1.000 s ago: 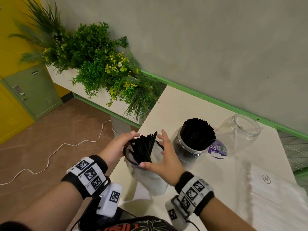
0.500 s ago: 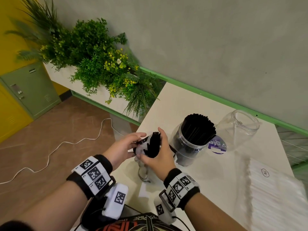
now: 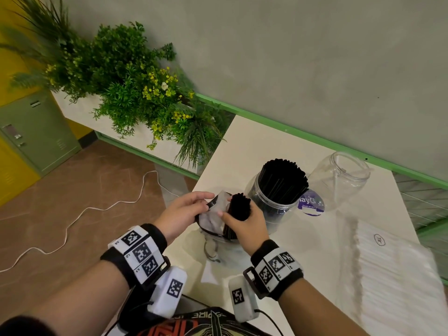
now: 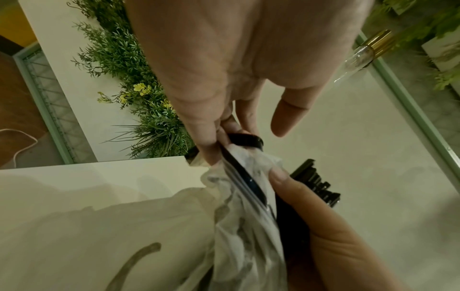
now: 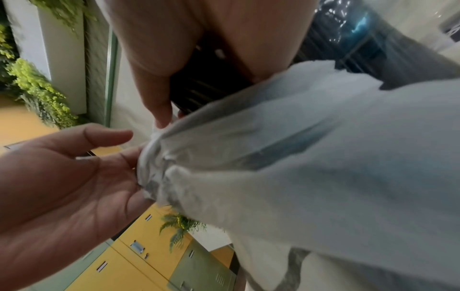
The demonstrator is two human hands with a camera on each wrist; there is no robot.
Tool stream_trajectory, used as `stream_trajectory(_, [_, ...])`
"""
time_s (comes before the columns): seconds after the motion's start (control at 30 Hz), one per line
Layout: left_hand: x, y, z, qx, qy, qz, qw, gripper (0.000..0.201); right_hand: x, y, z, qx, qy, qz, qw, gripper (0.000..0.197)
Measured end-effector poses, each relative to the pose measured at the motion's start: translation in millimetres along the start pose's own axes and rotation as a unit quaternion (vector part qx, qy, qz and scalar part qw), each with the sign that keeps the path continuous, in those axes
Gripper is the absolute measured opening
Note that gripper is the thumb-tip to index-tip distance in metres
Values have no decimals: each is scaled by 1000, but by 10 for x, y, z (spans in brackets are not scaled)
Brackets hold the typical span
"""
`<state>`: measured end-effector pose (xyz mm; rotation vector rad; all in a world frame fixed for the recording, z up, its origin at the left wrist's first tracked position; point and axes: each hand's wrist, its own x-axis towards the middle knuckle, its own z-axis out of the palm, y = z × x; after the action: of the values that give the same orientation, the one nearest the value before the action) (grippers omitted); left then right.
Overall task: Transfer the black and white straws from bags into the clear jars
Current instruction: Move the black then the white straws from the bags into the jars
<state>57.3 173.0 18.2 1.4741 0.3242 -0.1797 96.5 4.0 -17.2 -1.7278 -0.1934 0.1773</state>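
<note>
At the table's [image 3: 242, 141] near left edge, the right hand [image 3: 244, 221] wraps a bundle of black straws [image 3: 238, 207] standing in a crumpled bag [image 3: 213, 214], whose rim the left hand [image 3: 184, 212] pinches. Just right stands a jar [image 3: 271, 202] packed with black straws; farther right, an empty jar [image 3: 339, 178].

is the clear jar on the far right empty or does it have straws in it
Empty. The far clear jar shows only see-through walls, while the jar beside it is packed with black straws.
</note>
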Motion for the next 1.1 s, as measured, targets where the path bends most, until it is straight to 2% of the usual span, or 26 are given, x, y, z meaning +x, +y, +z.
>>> stream_trajectory(0.1, [16,10,-21,-1,9,17,1000,30,-4,-80,-66,37,16,-22,999,24])
stream_trajectory(0.23, [59,-56,-73,22,21,41,999,23,-49,-125,-207,110,52,-65,990,30])
stream_trajectory(0.37, [64,-120,-38,39,-2,61,997,24,-164,10,-209,91,57,-57,993,38])
stream_trajectory(0.53, [38,-185,18,109,-11,94,989,24,-163,159,-223,70,82,-44,993,19])
stream_trajectory(0.63, [12,-274,0,189,-22,112,975,31,-240,211,-314,52,101,-51,992,15])
stream_trajectory(0.73, [-14,-384,83,290,-59,153,943,33,-237,270,-416,70,134,-28,988,14])
stream_trajectory(0.8, [-14,-479,181,336,-102,159,923,35,-208,278,-455,73,128,-15,989,13])
stream_trajectory(0.9, [40,-651,295,443,-154,132,873,48,-250,320,-430,48,69,-4,996,21])
stream_trajectory(0.97, [84,-756,329,519,-177,103,830,64,-310,354,-400,27,40,2,999,17])
stream_trajectory(1.03, [115,-863,325,578,-195,71,789,80,-330,337,-430,12,41,12,999,11])
stream_trajectory(1.1, [127,-977,308,604,-206,54,768,86,-352,304,-526,11,37,14,999,11])
